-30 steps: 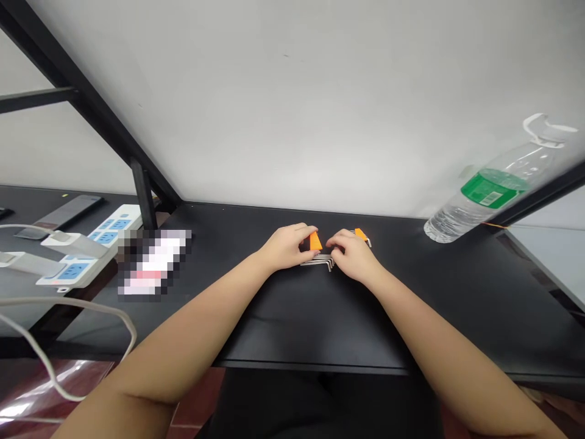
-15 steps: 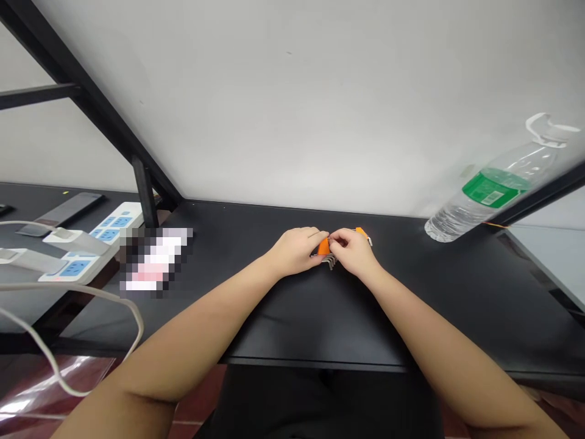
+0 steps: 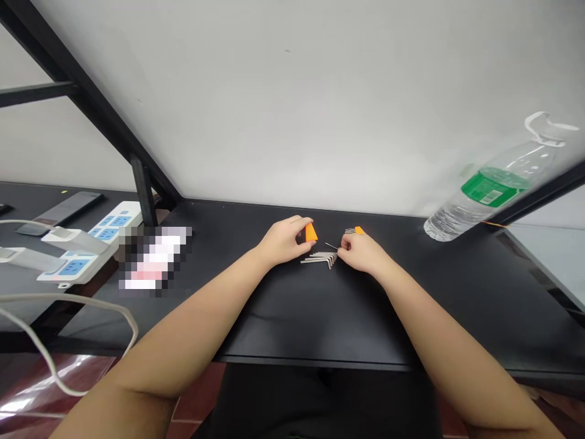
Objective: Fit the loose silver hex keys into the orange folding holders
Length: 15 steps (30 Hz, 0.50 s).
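My left hand (image 3: 289,241) grips an orange holder (image 3: 311,231) between thumb and fingers, above the black table (image 3: 292,317). Across a gap, my right hand (image 3: 359,251) pinches a thin metal hex key (image 3: 331,246) that points left. Several L-shaped hex keys (image 3: 317,258) lie side by side on the table between and just below the hands. Behind the right hand's fingers is a second orange holder (image 3: 359,230) with several thin metal keys on its left side, partly hidden by the hand.
A water bottle (image 3: 484,195) with a green label stands at the right rear. To the left are a blurred-out item (image 3: 155,259), a white power strip (image 3: 98,244) with chargers, a dark phone (image 3: 64,211) and loose white cables (image 3: 130,317). A wall rises behind the table.
My hands have moved apart, the left with the orange holder and the right with a thin hex key. The row of hex keys on the table now shows more fully.
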Available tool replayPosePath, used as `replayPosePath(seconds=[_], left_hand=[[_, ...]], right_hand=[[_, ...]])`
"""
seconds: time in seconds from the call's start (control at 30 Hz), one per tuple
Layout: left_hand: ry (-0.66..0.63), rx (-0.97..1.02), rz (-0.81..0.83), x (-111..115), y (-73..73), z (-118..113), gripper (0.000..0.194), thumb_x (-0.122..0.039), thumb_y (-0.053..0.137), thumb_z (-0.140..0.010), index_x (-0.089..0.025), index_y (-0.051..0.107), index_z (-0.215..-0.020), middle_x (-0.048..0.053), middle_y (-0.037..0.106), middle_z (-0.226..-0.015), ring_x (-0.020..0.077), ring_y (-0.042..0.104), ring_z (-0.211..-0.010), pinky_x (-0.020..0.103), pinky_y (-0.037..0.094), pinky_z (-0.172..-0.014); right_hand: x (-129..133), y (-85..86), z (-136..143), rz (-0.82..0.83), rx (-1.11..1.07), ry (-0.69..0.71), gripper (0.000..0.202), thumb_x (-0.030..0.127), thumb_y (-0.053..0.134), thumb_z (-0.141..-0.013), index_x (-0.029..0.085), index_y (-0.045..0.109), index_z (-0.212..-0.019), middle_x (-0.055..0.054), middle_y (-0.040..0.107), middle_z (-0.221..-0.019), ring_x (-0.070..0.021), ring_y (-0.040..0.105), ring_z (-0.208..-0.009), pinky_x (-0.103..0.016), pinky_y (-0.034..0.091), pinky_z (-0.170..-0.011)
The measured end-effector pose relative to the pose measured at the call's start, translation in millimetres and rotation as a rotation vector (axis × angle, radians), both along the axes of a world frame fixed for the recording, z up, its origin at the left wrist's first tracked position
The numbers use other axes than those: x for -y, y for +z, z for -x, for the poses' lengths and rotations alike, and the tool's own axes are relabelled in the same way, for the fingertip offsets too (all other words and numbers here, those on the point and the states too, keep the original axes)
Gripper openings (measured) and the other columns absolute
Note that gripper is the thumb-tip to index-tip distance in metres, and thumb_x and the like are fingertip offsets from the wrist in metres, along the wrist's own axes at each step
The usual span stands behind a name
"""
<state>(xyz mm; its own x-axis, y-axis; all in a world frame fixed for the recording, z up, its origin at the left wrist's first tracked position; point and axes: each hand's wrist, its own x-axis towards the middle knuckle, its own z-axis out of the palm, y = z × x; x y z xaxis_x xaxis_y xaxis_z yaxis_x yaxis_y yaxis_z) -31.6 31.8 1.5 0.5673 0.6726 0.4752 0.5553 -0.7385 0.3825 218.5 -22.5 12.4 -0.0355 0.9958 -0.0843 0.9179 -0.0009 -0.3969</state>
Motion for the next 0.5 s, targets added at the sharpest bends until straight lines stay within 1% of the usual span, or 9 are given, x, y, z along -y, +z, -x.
replayPosePath(seconds=[0.07, 0.1, 0.2, 0.3, 0.4, 0.5], left_hand=[[-0.01, 0.014, -0.006, 0.5, -0.8, -0.6, 0.049, -0.038, 0.073, -0.086, -0.02, 0.065, -0.131, 0.004, 0.071, -0.104, 0.0169, 0.067, -0.082, 0.03, 0.055, -0.077], [-0.014, 0.02, -0.01, 1.0, -1.0, -0.8, 0.049, -0.038, 0.073, -0.086, -0.02, 0.065, -0.131, 0.004, 0.071, -0.104, 0.0169, 0.067, -0.082, 0.03, 0.055, -0.077], [-0.02, 0.031, -0.012, 1.8, -1.2, -1.2, 0.049, -0.039, 0.074, -0.086, -0.02, 0.065, -0.13, 0.004, 0.071, -0.104, 0.0166, 0.067, -0.082, 0.03, 0.055, -0.077], [-0.024, 0.034, -0.011, 1.5, -1.3, -1.3, 0.05, -0.039, 0.074, -0.087, -0.02, 0.065, -0.131, 0.005, 0.071, -0.104, 0.0165, 0.067, -0.081, 0.031, 0.056, -0.077], [-0.02, 0.029, -0.012, 1.1, -1.4, -1.2, 0.05, -0.04, 0.074, -0.087, -0.02, 0.065, -0.132, 0.005, 0.071, -0.107, 0.0169, 0.067, -0.082, 0.031, 0.056, -0.078], [-0.014, 0.029, 0.0, 0.9, -1.9, -0.7, 0.051, -0.04, 0.074, -0.087, -0.02, 0.064, -0.133, 0.006, 0.071, -0.109, 0.0173, 0.068, -0.083, 0.031, 0.057, -0.077]], right_hand=[[0.6, -2.4, 0.9, -0.054, 0.027, 0.024, 0.009, 0.029, 0.061, -0.085, 0.022, 0.06, -0.078, -0.004, 0.069, -0.082, -0.0201, 0.059, -0.073, -0.031, 0.04, -0.061], [0.9, -3.8, 1.6, -0.103, 0.024, 0.05, 0.009, 0.029, 0.061, -0.086, 0.022, 0.062, -0.082, -0.005, 0.07, -0.089, -0.0206, 0.061, -0.078, -0.032, 0.042, -0.065], [3.1, -8.8, 5.4, -0.208, -0.021, 0.184, 0.015, 0.031, 0.06, -0.091, 0.02, 0.067, -0.098, -0.008, 0.067, -0.107, -0.022, 0.062, -0.095, -0.034, 0.048, -0.082], [7.9, -13.4, 12.5, -0.214, -0.06, 0.294, 0.017, 0.032, 0.063, -0.092, 0.019, 0.069, -0.102, -0.009, 0.064, -0.108, -0.0226, 0.061, -0.099, -0.036, 0.049, -0.088], [14.0, -15.9, 21.3, -0.229, -0.049, 0.353, 0.014, 0.027, 0.065, -0.09, 0.019, 0.069, -0.1, -0.008, 0.061, -0.104, -0.0235, 0.059, -0.099, -0.037, 0.049, -0.09], [18.0, -16.4, 28.3, -0.236, -0.031, 0.387, 0.013, 0.02, 0.063, -0.089, 0.018, 0.068, -0.1, -0.009, 0.06, -0.103, -0.0243, 0.057, -0.099, -0.038, 0.049, -0.092]])
